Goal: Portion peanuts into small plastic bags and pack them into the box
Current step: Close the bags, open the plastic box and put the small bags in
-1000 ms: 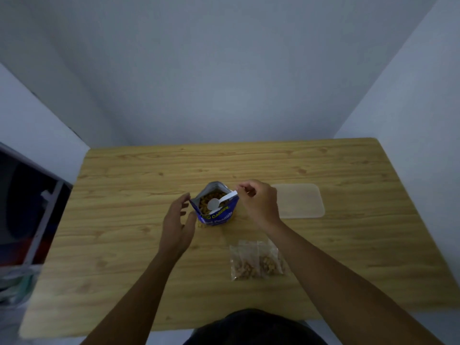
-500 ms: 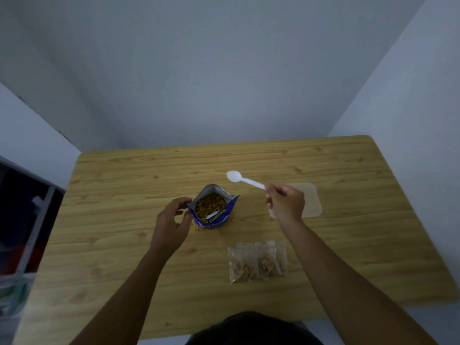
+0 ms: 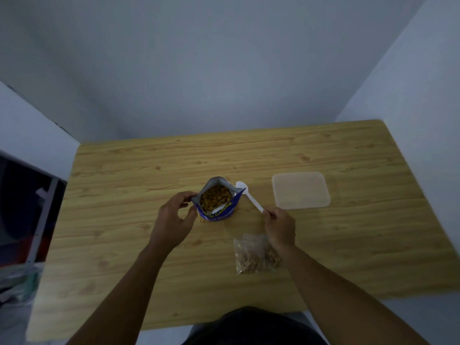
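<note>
Head: spoon (image 3: 252, 198) in right hand (image 3: 280, 226)

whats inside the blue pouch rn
Peanuts show through the open mouth of the blue peanut pouch, which the left hand holds at its rim. The pouch walls hide how deep they go. The white plastic spoon, pinched by the right hand, is outside, beside it.

A light wooden desk (image 3: 124, 245) fills the middle of the frame, with plain grey-blue walls (image 3: 224, 70) behind. At the left edge, a pale metal bar (image 3: 42, 220) crosses a dark opening above blurred clutter (image 3: 15, 282).
</note>
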{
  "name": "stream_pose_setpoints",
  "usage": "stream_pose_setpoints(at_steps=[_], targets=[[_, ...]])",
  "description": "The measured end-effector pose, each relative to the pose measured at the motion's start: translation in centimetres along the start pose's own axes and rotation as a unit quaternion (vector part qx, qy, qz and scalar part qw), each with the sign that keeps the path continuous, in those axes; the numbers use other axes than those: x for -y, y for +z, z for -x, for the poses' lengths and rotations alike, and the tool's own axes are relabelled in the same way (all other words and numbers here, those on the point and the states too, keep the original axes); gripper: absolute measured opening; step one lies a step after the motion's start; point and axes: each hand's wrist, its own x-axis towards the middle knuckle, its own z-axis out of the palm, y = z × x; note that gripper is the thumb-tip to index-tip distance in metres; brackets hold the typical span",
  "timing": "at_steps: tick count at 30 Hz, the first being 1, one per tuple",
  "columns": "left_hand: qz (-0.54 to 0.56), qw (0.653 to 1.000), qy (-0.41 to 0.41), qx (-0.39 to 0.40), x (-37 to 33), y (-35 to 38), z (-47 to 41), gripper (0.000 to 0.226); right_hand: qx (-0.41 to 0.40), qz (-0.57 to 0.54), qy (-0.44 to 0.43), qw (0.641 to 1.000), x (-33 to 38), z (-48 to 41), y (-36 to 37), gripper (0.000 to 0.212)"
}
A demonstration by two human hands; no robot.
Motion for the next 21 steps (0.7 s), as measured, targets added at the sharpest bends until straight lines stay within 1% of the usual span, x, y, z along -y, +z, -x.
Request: stream_pose_setpoints(at_steps=[3,6,7,9,11,13,15,16,18,21], targets=[[0.003,1.000,-0.012,0.005,0.0,-0.1,-0.2,0.037,0.001,0.049,-0.032,0.998,-0.2,0.1,-0.2,0.016],[-0.001,1.000,-0.003,0.012,0.0,-0.3,-0.5,0.037,-0.005,0.078,-0.070,0.994,0.1,0.2,-0.6,0.017],[-0.004,1.000,0.003,0.017,0.0,-0.4,-0.7,0.038,-0.006,0.067,-0.089,0.994,0.4,0.3,-0.8,0.016],[-0.005,0.999,0.012,0.031,0.2,-0.6,-0.9,0.040,0.004,0.003,-0.124,0.992,1.7,0.5,-1.1,0.014],[-0.005,0.998,0.011,0.054,0.5,-1.0,-1.3,0.046,0.040,-0.060,-0.156,0.985,3.5,0.4,-1.7,0.031],[-0.021,0.996,0.013,0.082,0.7,-1.3,-1.6,0.053,0.096,-0.065,-0.215,0.970,5.8,-0.2,-2.5,0.048],[-0.037,0.995,0.024,0.087,0.8,-1.4,-2.1,0.054,0.156,-0.007,-0.280,0.947,8.0,-1.1,-3.2,0.056],[-0.041,0.995,0.033,0.086,0.7,-1.5,-2.3,0.052,0.177,0.036,-0.305,0.935,8.9,-1.4,-3.4,0.055],[-0.046,0.993,0.050,0.093,0.5,-1.6,-2.7,0.042,0.192,0.100,-0.333,0.918,10.5,-1.8,-3.6,0.046],[-0.052,0.991,0.066,0.106,0.3,-1.8,-2.9,0.022,0.189,0.161,-0.363,0.898,11.4,-2.3,-3.6,0.028]])
